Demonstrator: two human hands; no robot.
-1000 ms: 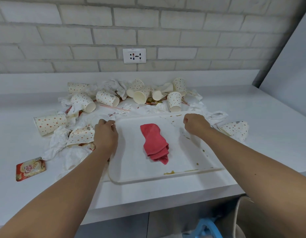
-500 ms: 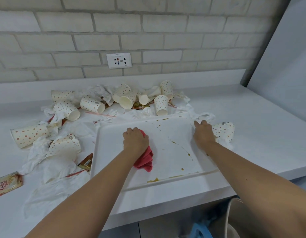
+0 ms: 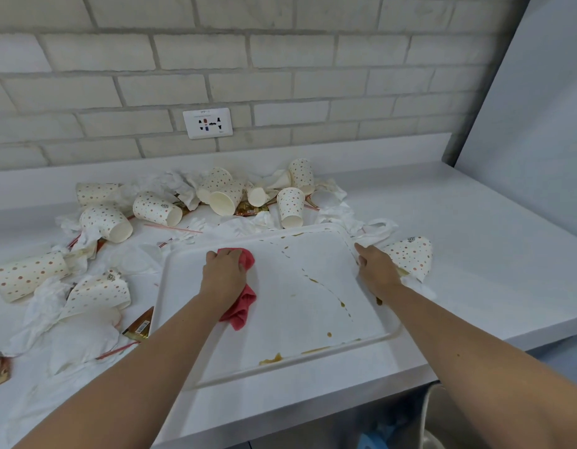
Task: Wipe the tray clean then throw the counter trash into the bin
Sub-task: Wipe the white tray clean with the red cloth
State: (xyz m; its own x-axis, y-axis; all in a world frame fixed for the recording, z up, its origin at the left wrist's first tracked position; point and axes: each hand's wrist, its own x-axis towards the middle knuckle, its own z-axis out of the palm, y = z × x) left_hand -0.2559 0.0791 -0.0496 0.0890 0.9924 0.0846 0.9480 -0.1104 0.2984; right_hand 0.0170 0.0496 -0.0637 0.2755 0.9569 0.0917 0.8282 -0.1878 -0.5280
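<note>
On the white surface, a white tray lies flat, brown-smeared. Left hand clutches a red cloth on its left half; right hand holds the right rim. Spotted paper cups, tissues behind.

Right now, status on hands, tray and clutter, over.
Left hand grips red cloth on tray. Right hand holds tray's right rim. Brown stains not yet wiped; cups, napkins crowd counter behind.
</note>
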